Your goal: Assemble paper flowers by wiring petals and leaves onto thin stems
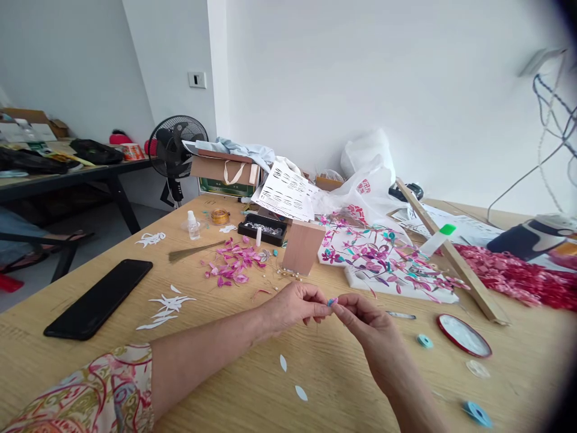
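Note:
My left hand (295, 305) and my right hand (367, 319) meet above the wooden table (225, 385), fingertips pinched together on a tiny pink and blue petal piece (332, 302). Both hands are closed in a pinch. Just behind them lies a white board covered with pink and teal flower petals (383, 258). A pile of loose pink petals (232, 264) sits to the left, beside a small wooden block (303, 246). Two white petal cut-outs (291, 376) lie on the table in front of my hands.
A black phone (99, 297) and white paper cut-outs (166, 307) lie at left. A round red-rimmed lid (464, 335), teal spools (424, 341), a wooden strip (451, 252) and red petals (518, 279) are at right. A fan (175, 147), boxes, papers and plastic bags stand at the back.

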A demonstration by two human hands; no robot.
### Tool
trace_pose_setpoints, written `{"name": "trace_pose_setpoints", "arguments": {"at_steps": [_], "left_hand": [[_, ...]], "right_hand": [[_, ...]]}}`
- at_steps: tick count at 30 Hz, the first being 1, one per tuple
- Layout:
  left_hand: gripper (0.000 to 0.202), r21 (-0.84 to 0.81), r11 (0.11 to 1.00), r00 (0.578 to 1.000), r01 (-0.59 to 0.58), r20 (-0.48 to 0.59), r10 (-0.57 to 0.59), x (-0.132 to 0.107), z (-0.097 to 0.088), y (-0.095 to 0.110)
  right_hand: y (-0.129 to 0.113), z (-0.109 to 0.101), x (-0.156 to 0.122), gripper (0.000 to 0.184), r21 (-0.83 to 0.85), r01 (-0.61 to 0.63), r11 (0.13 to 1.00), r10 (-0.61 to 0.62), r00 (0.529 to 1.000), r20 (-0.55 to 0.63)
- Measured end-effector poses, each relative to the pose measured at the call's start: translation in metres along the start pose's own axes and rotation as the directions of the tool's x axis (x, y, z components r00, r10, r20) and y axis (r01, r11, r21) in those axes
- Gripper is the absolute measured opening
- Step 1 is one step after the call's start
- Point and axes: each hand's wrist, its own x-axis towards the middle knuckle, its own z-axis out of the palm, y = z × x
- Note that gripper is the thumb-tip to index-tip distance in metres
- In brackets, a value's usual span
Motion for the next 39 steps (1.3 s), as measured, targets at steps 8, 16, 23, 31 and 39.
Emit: {"name": "trace_pose_setpoints", "arguments": {"at_steps": [8,16,23,31,39], "left_hand": [[0.02,-0.037,0.997,0.996,0.067,0.068,-0.064,0.0,0.0,0.0],[0.025,-0.168,0.98,0.97,0.108,0.234,-0.067,-0.005,-0.006,0.001],[0.028,-0.112,0.992,0.969,0.056,0.246,-0.027,-0.006,-0.005,0.002],[0.027,-0.039,0.999,0.975,0.029,0.222,-0.019,-0.004,-0.004,0.002],[0.027,-0.038,0.999,0.978,0.003,0.211,0.005,-0.004,-0.004,0.003]], "right_hand": [[-0.003,0.003,-0.001,0.026,0.018,-0.025,1.0,0.026,0.995,-0.093],[-0.013,-0.001,-0.004,0.028,0.228,-0.092,0.969,0.133,0.976,-0.171],[-0.013,-0.002,-0.004,0.029,0.252,-0.106,0.962,0.144,0.98,-0.137],[-0.015,-0.001,-0.005,0.029,0.197,-0.115,0.974,0.142,0.982,-0.126],[-0.013,0.001,-0.006,0.026,0.076,-0.053,0.996,0.064,0.986,-0.154]]}}
